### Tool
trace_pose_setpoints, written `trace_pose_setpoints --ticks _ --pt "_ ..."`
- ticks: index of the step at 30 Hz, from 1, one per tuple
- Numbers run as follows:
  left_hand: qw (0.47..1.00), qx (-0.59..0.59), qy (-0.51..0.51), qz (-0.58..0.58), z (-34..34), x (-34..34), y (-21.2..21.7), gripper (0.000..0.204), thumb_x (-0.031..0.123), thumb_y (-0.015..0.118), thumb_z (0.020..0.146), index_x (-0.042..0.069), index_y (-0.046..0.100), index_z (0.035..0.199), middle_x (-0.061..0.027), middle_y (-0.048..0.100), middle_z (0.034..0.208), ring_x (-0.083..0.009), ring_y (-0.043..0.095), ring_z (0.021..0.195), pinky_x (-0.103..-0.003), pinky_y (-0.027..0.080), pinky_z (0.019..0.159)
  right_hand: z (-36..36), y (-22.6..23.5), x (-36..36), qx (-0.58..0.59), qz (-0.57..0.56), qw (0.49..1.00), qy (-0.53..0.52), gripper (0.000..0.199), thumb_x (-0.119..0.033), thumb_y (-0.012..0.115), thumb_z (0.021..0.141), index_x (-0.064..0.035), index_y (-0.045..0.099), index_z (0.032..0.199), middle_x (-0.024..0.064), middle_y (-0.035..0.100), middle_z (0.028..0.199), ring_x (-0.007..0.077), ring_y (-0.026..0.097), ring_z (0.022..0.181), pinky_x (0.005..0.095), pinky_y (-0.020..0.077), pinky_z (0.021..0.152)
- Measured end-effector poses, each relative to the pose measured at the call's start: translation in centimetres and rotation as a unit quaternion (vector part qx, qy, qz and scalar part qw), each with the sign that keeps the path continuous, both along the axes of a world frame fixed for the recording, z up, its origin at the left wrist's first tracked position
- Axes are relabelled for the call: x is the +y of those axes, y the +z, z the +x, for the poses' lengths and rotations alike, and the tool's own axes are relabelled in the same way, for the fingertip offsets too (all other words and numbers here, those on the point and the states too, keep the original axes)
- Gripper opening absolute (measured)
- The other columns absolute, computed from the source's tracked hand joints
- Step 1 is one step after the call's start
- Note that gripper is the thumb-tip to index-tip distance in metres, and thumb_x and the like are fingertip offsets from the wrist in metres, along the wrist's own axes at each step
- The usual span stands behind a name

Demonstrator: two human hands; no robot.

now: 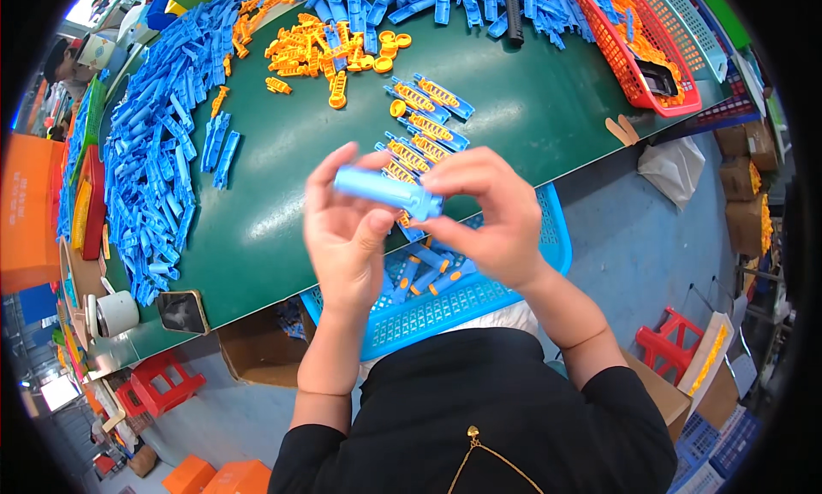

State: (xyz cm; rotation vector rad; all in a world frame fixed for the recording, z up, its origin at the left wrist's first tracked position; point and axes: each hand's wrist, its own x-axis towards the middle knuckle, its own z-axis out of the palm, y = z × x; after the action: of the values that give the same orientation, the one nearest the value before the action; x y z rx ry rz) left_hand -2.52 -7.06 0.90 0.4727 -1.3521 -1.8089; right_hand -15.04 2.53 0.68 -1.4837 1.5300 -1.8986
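A blue plastic tube-shaped part [377, 190] is held level between my two hands, above the front edge of the green table. My left hand [342, 237] supports its rounded left end, with the fingers behind it and the thumb in front. At its notched right end, the thumb and fingers of my right hand [492, 211] pinch it. Just beyond my hands lie blue half shells with orange ladder-like inserts [432, 127] in a slanting row, partly hidden by the hands. A small orange round cap [397, 108] rests beside that row.
Loose orange parts [308, 49] are heaped farther back, with blue half shells [154, 151] piled at the left. A red basket [634, 66] stands at the right. Below the table edge, a blue basket [454, 301] holds blue tubes. A phone [182, 312] lies near the left corner.
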Motion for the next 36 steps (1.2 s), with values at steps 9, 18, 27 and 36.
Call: trace_pose_setpoints --ticks 9,18,27,36 --pt "0.952 0.049 -0.194 0.233 -0.2 -0.8 0.8 0.072 0.004 0.059 0.085 0.011 0.015 0.141 -0.0167 0.055 0.112 -0.0212 0.057 0.102 -0.034 0.049 0.086 -0.9 2.7 0.0 0.132 0.054 0.989 0.043 0.036 0.002 0.073 0.061 -0.0038 0.065 0.096 0.0094 0.057 0.091 0.0209 0.061 0.082 0.0283 0.0516 0.068" --pt "0.938 0.056 -0.239 0.247 -0.1 -1.4 0.2 0.081 0.000 0.068 0.077 0.010 0.017 0.140 -0.0178 0.054 0.115 -0.0211 0.059 0.098 -0.031 0.054 0.076 -2.1 2.8 -1.1 0.356 -0.011 0.934 0.023 0.026 -0.005 0.065 0.065 -0.0034 0.066 0.091 0.0099 0.066 0.092 0.0205 0.061 0.060 0.0269 0.0481 0.052" --pt "0.926 -0.009 -0.280 0.254 0.6 -1.9 1.8 0.088 0.011 0.079 0.069 0.005 0.023 0.137 -0.0148 0.054 0.115 -0.0214 0.056 0.105 -0.031 0.047 0.087 -0.9 4.0 -0.4 0.387 -0.005 0.922 -0.015 0.017 -0.010 0.068 0.068 -0.0016 0.065 0.082 0.0099 0.067 0.085 0.0209 0.062 0.058 0.0295 0.0517 0.054" --pt "0.851 0.062 -0.371 0.365 1.3 -2.3 1.6 0.077 0.019 0.074 0.076 0.003 0.029 0.136 -0.0080 0.050 0.120 -0.0161 0.056 0.103 -0.028 0.053 0.075 -1.5 5.8 -1.2 0.315 -0.029 0.939 0.134 0.031 -0.013 0.081 0.056 -0.0088 0.062 0.081 0.0068 0.062 0.094 0.0266 0.060 0.087 0.0348 0.0498 0.071"
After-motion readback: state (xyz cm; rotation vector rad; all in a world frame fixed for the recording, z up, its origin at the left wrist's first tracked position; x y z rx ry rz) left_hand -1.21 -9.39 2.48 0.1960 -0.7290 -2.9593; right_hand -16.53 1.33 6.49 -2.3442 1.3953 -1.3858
